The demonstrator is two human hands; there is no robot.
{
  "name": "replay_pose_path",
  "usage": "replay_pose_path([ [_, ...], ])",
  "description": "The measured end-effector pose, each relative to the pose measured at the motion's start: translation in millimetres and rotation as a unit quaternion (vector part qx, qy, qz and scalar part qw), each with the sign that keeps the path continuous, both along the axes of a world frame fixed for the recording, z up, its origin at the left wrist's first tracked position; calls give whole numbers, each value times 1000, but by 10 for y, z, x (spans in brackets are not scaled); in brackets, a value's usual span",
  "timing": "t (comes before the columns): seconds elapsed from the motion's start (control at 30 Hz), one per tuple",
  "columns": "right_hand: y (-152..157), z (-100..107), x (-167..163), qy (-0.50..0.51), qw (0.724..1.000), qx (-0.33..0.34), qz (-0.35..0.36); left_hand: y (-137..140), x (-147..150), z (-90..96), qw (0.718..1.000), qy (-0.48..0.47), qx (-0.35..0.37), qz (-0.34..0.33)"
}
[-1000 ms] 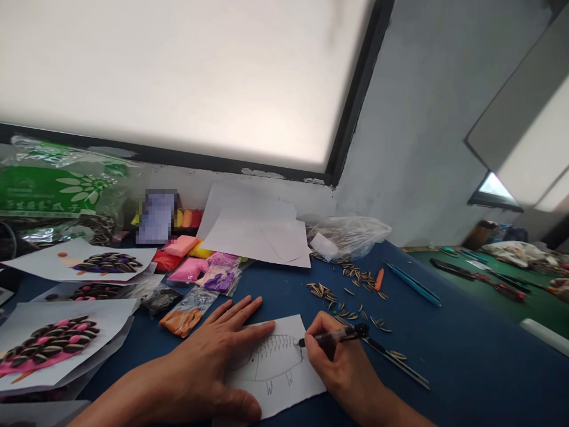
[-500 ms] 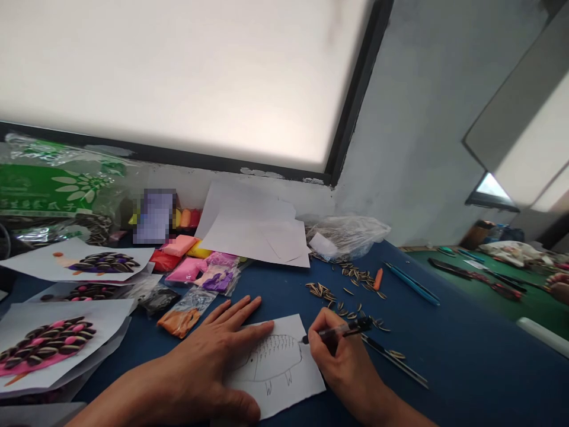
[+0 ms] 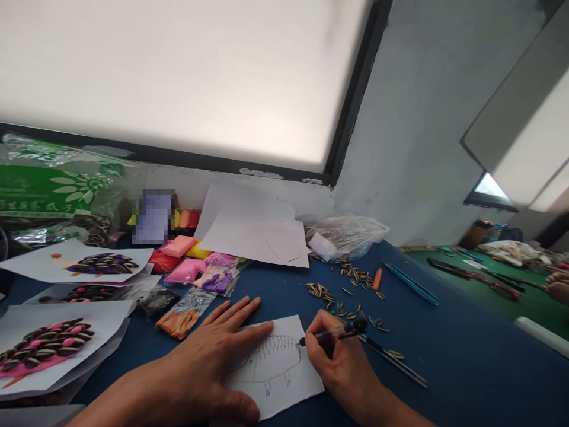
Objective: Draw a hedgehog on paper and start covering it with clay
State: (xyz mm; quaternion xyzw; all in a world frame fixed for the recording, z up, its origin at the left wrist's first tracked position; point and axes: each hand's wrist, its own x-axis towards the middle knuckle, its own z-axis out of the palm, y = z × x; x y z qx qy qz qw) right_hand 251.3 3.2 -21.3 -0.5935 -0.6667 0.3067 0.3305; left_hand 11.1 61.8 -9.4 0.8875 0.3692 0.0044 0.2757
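A small sheet of white paper (image 3: pixel 296 394) lies on the blue table in front of me. On it is a pen-drawn animal (image 3: pixel 278 359) with a rounded body, short legs and rows of small marks across its back. My left hand (image 3: pixel 222 350) rests flat on the paper's left part with fingers spread, covering some of the drawing. My right hand (image 3: pixel 335 359) is closed around a black pen (image 3: pixel 331 336). The pen's tip is at the right end of the animal's outline, touching or just above the paper; I cannot tell which.
Sunflower seeds (image 3: pixel 320 292) and blue tweezers (image 3: pixel 411 283) lie to the right. A second pen (image 3: pixel 395 362) lies beside my right hand. Bagged coloured clay (image 3: pixel 180 314), seed-covered pictures (image 3: pixel 48 347) and blank paper (image 3: pixel 253 231) occupy the left and back. Another person's hand (image 3: pixel 558 287) shows far right.
The pen has tilted slightly and my right hand has shifted a little with it, still near the animal's right end. My left hand stays flat on the paper.
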Motion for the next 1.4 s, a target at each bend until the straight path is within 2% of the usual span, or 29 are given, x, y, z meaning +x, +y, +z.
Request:
replay_pose_path([
  [0.7,4,-14,9,8,1000,16,-3,3,-4,3,1000,-10,-1,-3],
  [0.9,-18,-19,13,69,997,27,-5,6,16,-12,1000,-3,18,-10],
  [1.13,-131,-7,-124,129,991,24,29,-2,17,-38,999,-5,42,-15],
  [1.4,-160,-71,-218,155,986,-23,52,-17,50,49,999,6,31,-13],
])
